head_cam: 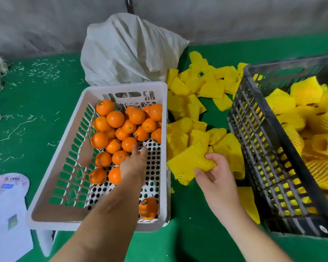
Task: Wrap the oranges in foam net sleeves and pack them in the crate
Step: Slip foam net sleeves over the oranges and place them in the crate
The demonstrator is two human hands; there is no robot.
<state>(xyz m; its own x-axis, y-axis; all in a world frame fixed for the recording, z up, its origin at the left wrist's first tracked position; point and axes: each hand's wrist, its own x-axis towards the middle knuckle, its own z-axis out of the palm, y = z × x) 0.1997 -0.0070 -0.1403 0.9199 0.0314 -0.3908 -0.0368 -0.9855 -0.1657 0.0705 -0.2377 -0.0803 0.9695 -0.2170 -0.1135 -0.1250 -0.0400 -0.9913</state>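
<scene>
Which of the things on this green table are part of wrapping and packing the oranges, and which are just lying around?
Part of the job:
bare oranges in the white basket
loose foam sleeves
sleeve gripped by the right hand
left hand reaching into the basket
black crate holding wrapped oranges

Just lying about:
white sack
printed papers
pale shreds

Bare oranges [121, 133], some with small stickers, lie heaped at the far end of a white perforated basket [68, 159], one alone in its near right corner. Flat yellow foam net sleeves [195, 103] are scattered on the green counter [27, 118] between the basket and a dark slatted crate [257, 140] (already holding sleeved oranges [307, 118]).
</scene>
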